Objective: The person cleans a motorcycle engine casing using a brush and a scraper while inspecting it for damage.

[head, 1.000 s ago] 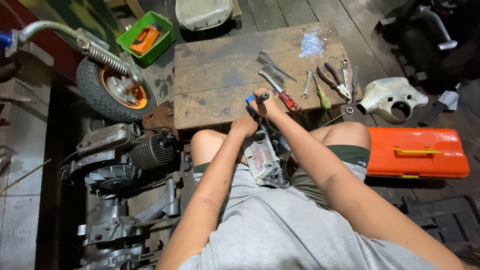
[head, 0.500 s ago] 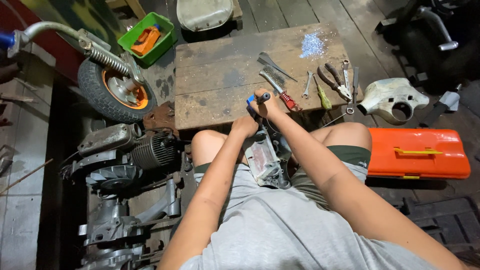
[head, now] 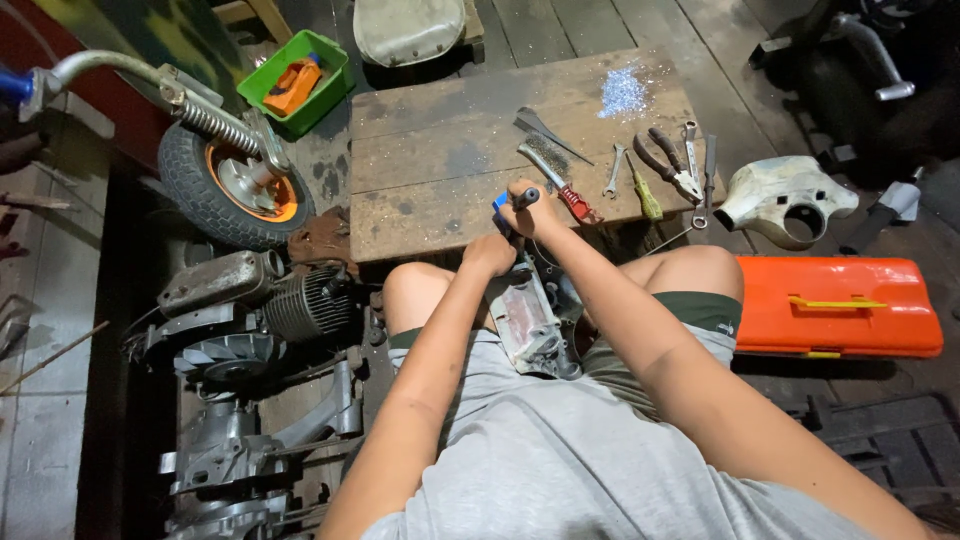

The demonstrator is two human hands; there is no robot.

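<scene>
Little change over the last second: right hand (head: 532, 208) stays fisted round a blue-tipped, dark-handled tool (head: 512, 200), upright over the grey metal engine casing (head: 530, 322) in the lap. Left hand (head: 490, 252), at 7 o'clock from it, stays curled on the casing's top edge. Work holds steady.

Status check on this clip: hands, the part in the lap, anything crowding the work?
Right hand gripping blue-handled tool. Left hand on grey metal engine part between the knees. Red-handled wire brush close by on wooden board.
</scene>
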